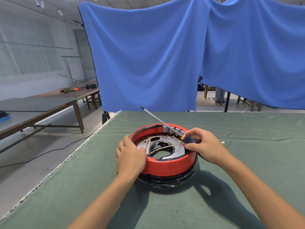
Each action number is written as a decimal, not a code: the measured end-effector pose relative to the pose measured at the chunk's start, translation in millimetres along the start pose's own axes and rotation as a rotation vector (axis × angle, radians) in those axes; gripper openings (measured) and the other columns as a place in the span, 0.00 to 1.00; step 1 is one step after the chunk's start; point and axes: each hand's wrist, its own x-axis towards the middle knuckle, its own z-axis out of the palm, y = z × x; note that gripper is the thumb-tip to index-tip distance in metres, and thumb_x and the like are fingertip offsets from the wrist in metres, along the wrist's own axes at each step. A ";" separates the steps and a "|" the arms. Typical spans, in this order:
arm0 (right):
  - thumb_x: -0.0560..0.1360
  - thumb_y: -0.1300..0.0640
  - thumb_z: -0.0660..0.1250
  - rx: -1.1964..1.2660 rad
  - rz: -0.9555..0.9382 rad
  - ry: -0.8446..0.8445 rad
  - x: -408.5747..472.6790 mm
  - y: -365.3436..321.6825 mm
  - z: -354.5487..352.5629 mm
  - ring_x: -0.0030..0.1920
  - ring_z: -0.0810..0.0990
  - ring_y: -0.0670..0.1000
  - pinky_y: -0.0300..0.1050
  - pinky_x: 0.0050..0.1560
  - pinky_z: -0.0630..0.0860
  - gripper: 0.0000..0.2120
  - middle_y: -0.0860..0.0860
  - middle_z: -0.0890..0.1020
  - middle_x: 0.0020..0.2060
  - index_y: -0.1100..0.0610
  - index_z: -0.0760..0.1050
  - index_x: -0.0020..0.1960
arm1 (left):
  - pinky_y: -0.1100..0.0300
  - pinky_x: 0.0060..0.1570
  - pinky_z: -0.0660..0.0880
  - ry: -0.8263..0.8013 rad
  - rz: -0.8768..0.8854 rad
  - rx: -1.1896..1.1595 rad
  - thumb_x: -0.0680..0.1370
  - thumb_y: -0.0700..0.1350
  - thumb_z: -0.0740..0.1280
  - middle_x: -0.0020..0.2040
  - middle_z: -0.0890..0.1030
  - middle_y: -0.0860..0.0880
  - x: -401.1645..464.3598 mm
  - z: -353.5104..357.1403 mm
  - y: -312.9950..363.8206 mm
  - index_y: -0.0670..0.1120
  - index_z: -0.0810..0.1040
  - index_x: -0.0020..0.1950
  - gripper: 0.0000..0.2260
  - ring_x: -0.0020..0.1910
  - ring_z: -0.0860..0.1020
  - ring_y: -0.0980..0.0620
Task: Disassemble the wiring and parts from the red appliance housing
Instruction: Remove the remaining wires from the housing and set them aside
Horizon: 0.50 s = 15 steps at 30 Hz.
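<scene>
On the green tabletop [82, 187], the left hand [130, 156] braces the red appliance housing [168, 164], its fingers curled at the wiring [162, 147]; the right hand [206, 146] grips a screwdriver [165, 125], its shaft pointing away and left.

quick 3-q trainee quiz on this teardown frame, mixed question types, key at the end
1. True or false: the screwdriver tip is seated in a screw.
2. The left hand rests on: A) the green cloth only, B) the rim of the red housing, C) the screwdriver.
3. Fill in: the right hand grips the screwdriver's ____ while its fingers also reach the wires.

Key: 1 false, the shaft points up and away from the housing; 2 B; 3 handle.
</scene>
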 end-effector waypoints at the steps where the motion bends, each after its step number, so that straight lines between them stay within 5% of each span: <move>1: 0.70 0.68 0.72 0.018 -0.012 0.012 -0.6 -0.8 -0.7 0.47 0.83 0.52 0.49 0.54 0.76 0.12 0.48 0.85 0.41 0.53 0.77 0.45 | 0.49 0.64 0.65 -0.054 -0.094 -0.093 0.76 0.44 0.61 0.65 0.70 0.41 0.1 1.6 -0.2 0.41 0.62 0.69 0.22 0.64 0.67 0.40; 10: 0.68 0.64 0.72 -0.147 -0.089 0.054 -5.2 -11.5 -11.6 0.42 0.82 0.50 0.48 0.48 0.77 0.15 0.43 0.84 0.39 0.43 0.78 0.43 | 0.63 0.40 0.70 -0.229 0.102 -0.375 0.76 0.33 0.57 0.42 0.77 0.50 22.1 -2.4 -9.7 0.48 0.75 0.51 0.13 0.43 0.75 0.49; 15: 0.67 0.53 0.73 -0.441 -0.047 0.004 -8.3 -14.0 -12.0 0.47 0.79 0.47 0.45 0.48 0.74 0.14 0.34 0.77 0.37 0.34 0.73 0.39 | 0.75 0.38 0.70 -0.215 0.150 -0.531 0.76 0.32 0.60 0.44 0.79 0.54 32.6 -0.3 -10.7 0.49 0.77 0.52 0.13 0.41 0.76 0.58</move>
